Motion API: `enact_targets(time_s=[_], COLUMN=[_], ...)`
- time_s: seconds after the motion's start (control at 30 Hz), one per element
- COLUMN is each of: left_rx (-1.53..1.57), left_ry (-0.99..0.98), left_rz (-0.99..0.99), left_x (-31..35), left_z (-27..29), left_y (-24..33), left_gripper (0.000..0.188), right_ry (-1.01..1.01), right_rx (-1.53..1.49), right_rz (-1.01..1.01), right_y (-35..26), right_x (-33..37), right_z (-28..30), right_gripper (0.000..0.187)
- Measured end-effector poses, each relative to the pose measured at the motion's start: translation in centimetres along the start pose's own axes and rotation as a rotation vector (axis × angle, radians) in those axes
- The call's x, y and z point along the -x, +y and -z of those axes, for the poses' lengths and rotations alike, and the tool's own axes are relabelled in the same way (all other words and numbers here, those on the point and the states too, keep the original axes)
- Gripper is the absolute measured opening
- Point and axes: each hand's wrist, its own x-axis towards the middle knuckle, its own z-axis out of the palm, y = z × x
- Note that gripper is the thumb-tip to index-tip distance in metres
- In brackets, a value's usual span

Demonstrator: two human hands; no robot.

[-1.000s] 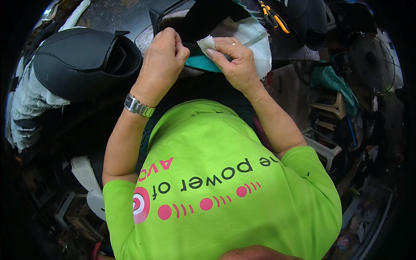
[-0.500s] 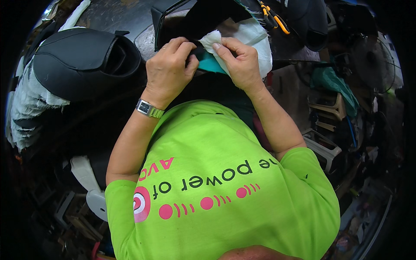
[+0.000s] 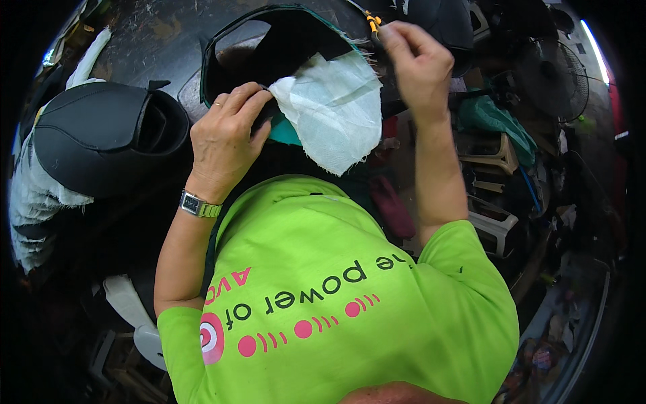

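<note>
My left hand (image 3: 232, 131), with a watch on its wrist, is closed, thumb and fingers pinching the near edge of a black curved fabric shell (image 3: 306, 37). A loose piece of white woven cloth (image 3: 336, 111) hangs from that edge, its corner beside my left fingertips. Under it shows a bit of green fabric (image 3: 286, 131). My right hand (image 3: 424, 67) is up at the right with fingers curled over a pair of orange-and-black handled snips (image 3: 373, 23). The hand hides most of the handles, and it is slightly blurred.
A finished-looking black padded shell (image 3: 94, 135) lies at the left, beside a stack with frayed white cloth edges (image 3: 44, 195). Another black shell (image 3: 441, 27) sits at the back right. To the right are plastic stools (image 3: 494, 158), a green bag (image 3: 498, 124) and a fan (image 3: 552, 77).
My right hand has let go of the white cloth and moved up and right onto the snips. The cloth now hangs down spread out. My left hand stays on the black shell's edge.
</note>
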Motion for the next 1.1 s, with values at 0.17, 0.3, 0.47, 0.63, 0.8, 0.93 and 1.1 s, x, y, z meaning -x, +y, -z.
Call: enact_targets(time_s=[0.17,0.3,0.47,0.63,0.8,0.93,1.1], left_rx=[0.066,0.088,0.054,0.011,0.018,0.121,0.187], left_ry=[-0.009,-0.026,-0.072,-0.122,-0.102,-0.08,-0.016], left_rz=[-0.028,-0.022,-0.021,0.007,-0.01,0.019,0.047], left_x=[0.4,0.4,0.2,0.1,-0.1,0.6,1.6], left_z=[0.5,0.6,0.7,0.6,0.3,0.6,0.4], left_y=[-0.3,-0.4,-0.3,0.2,-0.1,-1.1,-1.6], left_gripper=[0.041,0.038,0.044,0.043,0.04,0.032,0.03], right_ry=[-0.217,-0.339,-0.432,-0.316,-0.682,-0.676,-0.671], right_rx=[0.6,0.474,0.521,-0.377,-0.813,-0.748,-0.81], right_rz=[-0.123,-0.3,-0.353,-0.458,-0.941,-1.121,-1.146], right_y=[9.5,12.9,9.0,-2.2,-8.6,-7.3,-6.1], right_x=[-3.2,-4.4,-5.2,0.1,7.1,8.7,8.7], right_z=[-0.1,-0.1,2.8,7.2,4.3,1.7,1.6], right_gripper=[0.036,0.044,0.049,0.063,0.056,0.05,0.048])
